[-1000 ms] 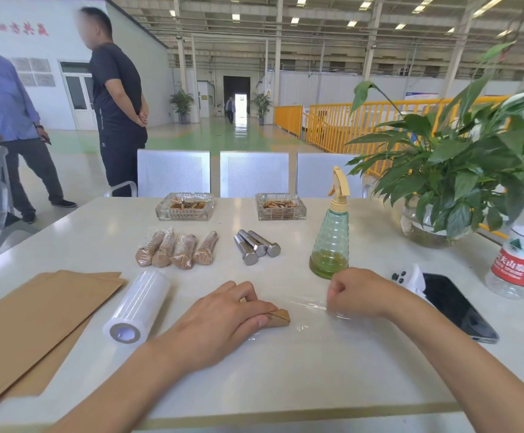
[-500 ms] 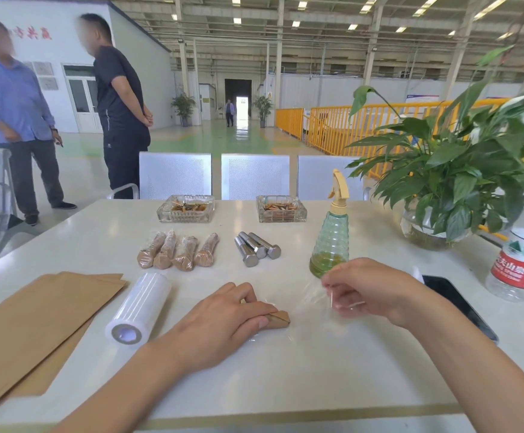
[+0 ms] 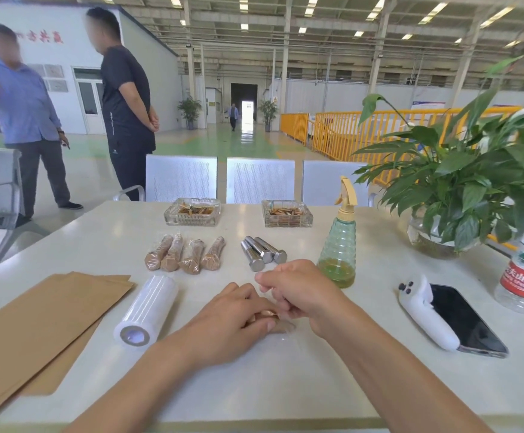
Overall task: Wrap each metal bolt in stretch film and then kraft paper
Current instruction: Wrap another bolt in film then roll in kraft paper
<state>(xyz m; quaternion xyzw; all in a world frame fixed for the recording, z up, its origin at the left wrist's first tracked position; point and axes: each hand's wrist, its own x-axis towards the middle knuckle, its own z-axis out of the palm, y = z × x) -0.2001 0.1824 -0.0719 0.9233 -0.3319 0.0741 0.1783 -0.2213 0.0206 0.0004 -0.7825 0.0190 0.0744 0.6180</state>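
Fingers (image 3: pixel 248 303) of left hand (image 3: pixel 223 326) pressing brown-wrapped bolt (image 3: pixel 281 325) at frame centre, right hand (image 3: pixel 298 292) pinching film over it; four wrapped bolts (image 3: pixel 185 253) done, three bare bolts (image 3: pixel 262 251) left.

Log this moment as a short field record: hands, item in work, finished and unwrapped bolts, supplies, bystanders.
left hand: presses the brown-wrapped bolt on the table
right hand: fingers curled, pinching clear film above that bolt
wrapped bolts: four, side by side
bare bolts: three, beside the wrapped ones
film roll: lying left of the hands
kraft paper: stacked sheets, far left
bystanders: two people standing beyond the table, left
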